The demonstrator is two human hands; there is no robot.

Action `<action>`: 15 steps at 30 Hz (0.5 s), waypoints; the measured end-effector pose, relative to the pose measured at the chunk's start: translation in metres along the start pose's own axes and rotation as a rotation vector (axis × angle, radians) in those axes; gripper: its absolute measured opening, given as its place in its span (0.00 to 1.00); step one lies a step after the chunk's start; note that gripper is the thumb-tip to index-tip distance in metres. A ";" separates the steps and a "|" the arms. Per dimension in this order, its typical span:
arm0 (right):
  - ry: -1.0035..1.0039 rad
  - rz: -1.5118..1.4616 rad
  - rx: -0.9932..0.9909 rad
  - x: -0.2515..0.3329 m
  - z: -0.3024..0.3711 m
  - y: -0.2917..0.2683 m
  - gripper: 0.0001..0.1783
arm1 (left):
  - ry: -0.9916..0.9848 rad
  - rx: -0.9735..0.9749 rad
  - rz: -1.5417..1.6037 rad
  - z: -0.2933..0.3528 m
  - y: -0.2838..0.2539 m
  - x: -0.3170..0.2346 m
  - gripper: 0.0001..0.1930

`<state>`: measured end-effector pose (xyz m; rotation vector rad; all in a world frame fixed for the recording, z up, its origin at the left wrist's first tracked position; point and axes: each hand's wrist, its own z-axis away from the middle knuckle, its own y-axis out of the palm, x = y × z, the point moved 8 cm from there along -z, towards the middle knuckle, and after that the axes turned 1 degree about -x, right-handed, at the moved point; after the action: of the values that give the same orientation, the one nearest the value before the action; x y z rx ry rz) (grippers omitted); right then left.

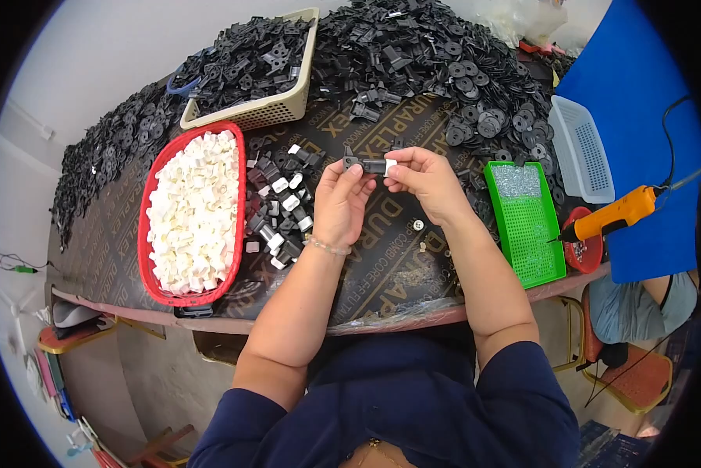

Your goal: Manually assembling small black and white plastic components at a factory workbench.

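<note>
My left hand (341, 204) and my right hand (426, 181) meet above the middle of the dark table (389, 273). Together they hold a small black plastic part (363, 164) with a white plastic block (390, 166) at its right end. The left fingers grip the black part's left side, and the right fingers pinch the white block. A pile of assembled black-and-white pieces (278, 210) lies just left of my left hand. A red oval basket (152, 277) full of white blocks sits further left.
A beige basket (284, 109) of black parts and a large heap of black parts (444, 70) fill the table's far side. Right of my hands are a green tray (530, 242) with small screws, a white basket (584, 156), a red dish (586, 251) and a hanging orange electric screwdriver (612, 217).
</note>
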<state>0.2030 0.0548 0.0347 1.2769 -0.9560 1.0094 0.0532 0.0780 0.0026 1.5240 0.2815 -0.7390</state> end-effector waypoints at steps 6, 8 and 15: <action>-0.055 0.007 -0.010 -0.001 0.003 -0.002 0.13 | 0.149 0.005 -0.186 0.005 0.007 -0.009 0.11; -0.043 0.003 -0.014 0.002 0.005 0.000 0.13 | 0.143 -0.003 -0.164 0.006 0.006 -0.010 0.11; -0.020 0.089 0.101 0.008 0.007 0.005 0.21 | -0.051 0.143 -0.102 0.006 0.013 -0.006 0.08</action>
<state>0.2000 0.0488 0.0439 1.3390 -0.9951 1.1280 0.0542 0.0726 0.0168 1.6320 0.2743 -0.8935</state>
